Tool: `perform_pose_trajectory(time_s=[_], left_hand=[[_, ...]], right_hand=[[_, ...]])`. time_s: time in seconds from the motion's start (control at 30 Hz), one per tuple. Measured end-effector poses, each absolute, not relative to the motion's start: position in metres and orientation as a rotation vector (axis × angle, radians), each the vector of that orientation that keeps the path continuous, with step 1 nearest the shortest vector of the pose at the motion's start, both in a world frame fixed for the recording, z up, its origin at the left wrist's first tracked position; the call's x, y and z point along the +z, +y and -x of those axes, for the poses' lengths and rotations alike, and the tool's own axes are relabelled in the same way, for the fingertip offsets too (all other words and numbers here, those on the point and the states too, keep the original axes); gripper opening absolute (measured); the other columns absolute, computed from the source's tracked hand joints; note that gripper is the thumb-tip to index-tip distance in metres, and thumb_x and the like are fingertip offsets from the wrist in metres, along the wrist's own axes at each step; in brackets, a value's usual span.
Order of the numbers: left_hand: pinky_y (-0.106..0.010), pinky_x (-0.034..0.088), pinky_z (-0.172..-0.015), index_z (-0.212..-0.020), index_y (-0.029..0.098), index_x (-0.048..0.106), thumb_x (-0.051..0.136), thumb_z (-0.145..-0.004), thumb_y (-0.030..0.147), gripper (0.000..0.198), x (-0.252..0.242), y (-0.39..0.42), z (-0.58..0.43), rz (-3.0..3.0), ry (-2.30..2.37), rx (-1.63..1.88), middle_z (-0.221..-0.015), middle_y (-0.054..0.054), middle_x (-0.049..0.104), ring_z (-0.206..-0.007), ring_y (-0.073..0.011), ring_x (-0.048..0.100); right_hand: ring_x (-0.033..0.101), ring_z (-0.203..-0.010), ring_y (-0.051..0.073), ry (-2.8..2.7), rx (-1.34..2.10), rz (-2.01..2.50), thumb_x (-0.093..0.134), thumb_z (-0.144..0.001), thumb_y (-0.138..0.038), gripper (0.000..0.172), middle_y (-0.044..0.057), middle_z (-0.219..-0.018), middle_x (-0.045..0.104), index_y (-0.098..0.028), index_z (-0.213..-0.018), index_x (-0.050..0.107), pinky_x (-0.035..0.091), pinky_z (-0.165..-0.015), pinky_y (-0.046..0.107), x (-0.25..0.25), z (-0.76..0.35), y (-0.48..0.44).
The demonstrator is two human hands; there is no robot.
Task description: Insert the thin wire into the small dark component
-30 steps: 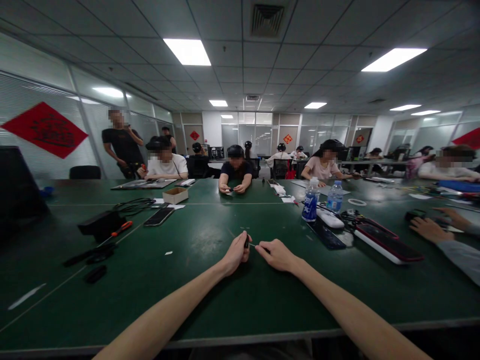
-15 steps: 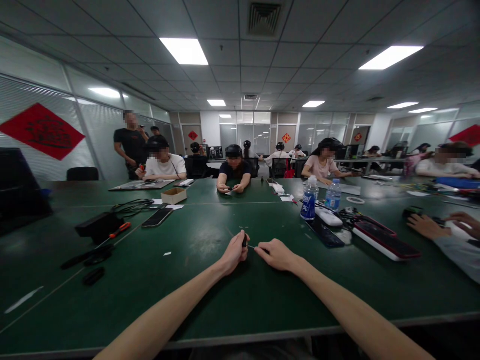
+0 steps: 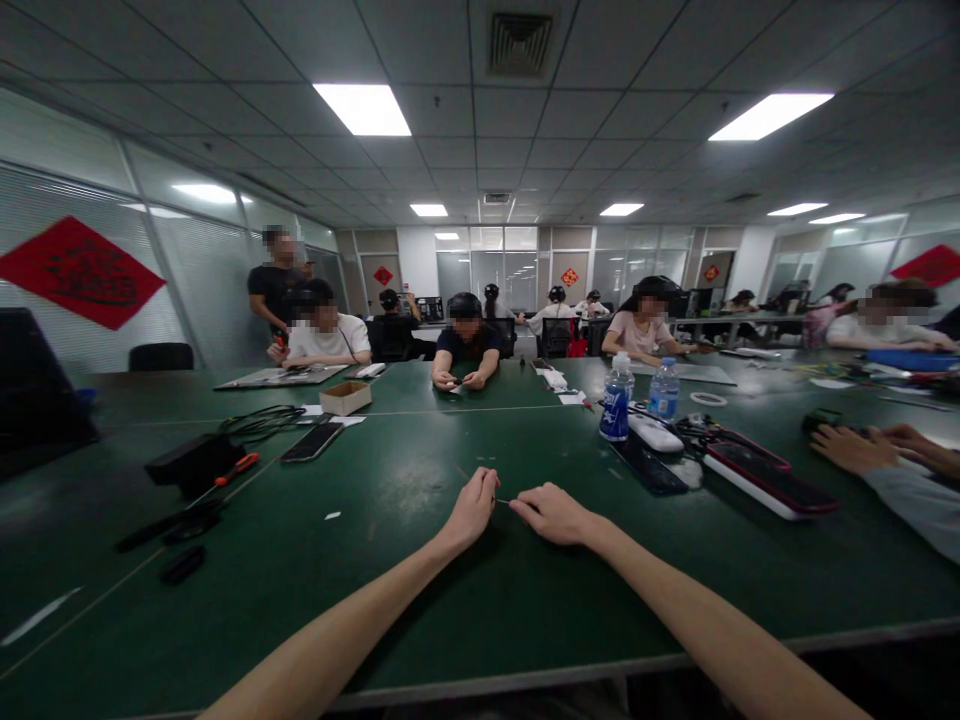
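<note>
Over the green table (image 3: 420, 620), my left hand (image 3: 472, 508) is closed around a small dark object that its fingers almost wholly hide. Just to its right, my right hand (image 3: 555, 513) is closed in a pinch, thumb and forefinger pressed together. A thin metallic rod (image 3: 503, 501) bridges the short gap between the two hands, its right end between my right fingertips. Whether the rod is joined to the dark object, I cannot tell.
Left lie a phone (image 3: 313, 440), a small cardboard box (image 3: 346, 398), a black box (image 3: 187, 462) and an orange-handled screwdriver (image 3: 238, 469). Right stand two water bottles (image 3: 615, 405) near a red-edged phone (image 3: 772, 474). A co-worker's hand (image 3: 855, 450) rests far right; other people sit opposite.
My left hand has turned slightly, so the dark object showing at its fingers earlier is now mostly hidden. My right hand keeps its pinch. The whole view has shifted slightly.
</note>
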State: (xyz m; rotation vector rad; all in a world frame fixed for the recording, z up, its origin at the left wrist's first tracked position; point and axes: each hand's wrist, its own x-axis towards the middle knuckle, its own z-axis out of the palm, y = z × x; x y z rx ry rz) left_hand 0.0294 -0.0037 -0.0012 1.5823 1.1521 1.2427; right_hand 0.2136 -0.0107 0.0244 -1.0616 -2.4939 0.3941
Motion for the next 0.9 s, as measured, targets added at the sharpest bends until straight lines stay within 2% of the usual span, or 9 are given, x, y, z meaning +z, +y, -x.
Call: perform_pose_trajectory(time_s=[0.23,0.37,0.47,0.63,0.73,0.9], left_hand=[[-0.021,0.031,-0.051,-0.081,0.018,0.049,0.035,-0.086,0.05,0.035,0.007,0.003,-0.027,-1.634,1.182,1.351,-0.057,0.004,0.042,-0.051,-0.0108,0.04],[-0.02,0.029,-0.047,-0.103,0.02,0.046,0.035,-0.085,0.051,0.038,0.004,-0.005,-0.028,-1.618,1.145,1.313,-0.055,0.006,0.039,-0.047,-0.0101,0.038],[-0.019,0.028,-0.044,-0.114,0.021,0.039,0.036,-0.085,0.053,0.043,0.0,-0.011,-0.032,-1.645,1.069,1.235,-0.056,0.007,0.038,-0.045,-0.0088,0.037],[-0.017,0.029,-0.042,-0.103,0.021,0.04,0.035,-0.083,0.057,0.042,0.001,-0.006,-0.027,-1.583,1.061,1.205,-0.057,0.007,0.039,-0.043,-0.0071,0.037],[-0.016,0.027,-0.039,-0.099,0.021,0.039,0.034,-0.082,0.06,0.043,0.003,-0.001,-0.021,-1.515,1.095,1.223,-0.055,0.008,0.038,-0.04,-0.0065,0.033],[-0.016,0.025,-0.039,-0.096,0.022,0.036,0.035,-0.082,0.06,0.041,0.005,-0.003,-0.02,-1.471,1.064,1.249,-0.053,0.009,0.036,-0.039,-0.0062,0.031]], right_hand=[[0.048,-0.054,0.011,-2.298,0.693,1.064,0.035,-0.09,-0.051,0.048,0.001,-0.061,0.056,-0.016,-0.066,0.058,0.036,-0.054,0.022,0.022,-0.203,-0.012],[0.037,-0.04,0.009,-1.821,0.916,1.205,0.024,-0.089,-0.056,0.048,-0.003,-0.055,0.046,-0.017,-0.075,0.05,0.032,-0.041,0.021,0.022,-0.207,0.006],[0.03,-0.036,0.009,-1.507,0.901,1.266,0.016,-0.089,-0.059,0.05,-0.005,-0.055,0.039,-0.02,-0.078,0.044,0.029,-0.035,0.021,0.024,-0.226,0.022],[0.043,-0.046,0.012,-1.804,0.587,1.267,0.022,-0.089,-0.059,0.052,0.0,-0.059,0.049,-0.019,-0.067,0.047,0.034,-0.043,0.023,0.019,-0.242,0.022],[0.047,-0.053,0.012,-2.082,0.443,1.192,0.023,-0.092,-0.053,0.051,0.001,-0.062,0.054,-0.018,-0.07,0.053,0.036,-0.051,0.023,0.017,-0.227,0.011],[0.049,-0.055,0.011,-2.351,0.347,1.093,0.025,-0.095,-0.048,0.049,0.0,-0.065,0.057,-0.018,-0.076,0.06,0.035,-0.056,0.022,0.023,-0.206,-0.008]])
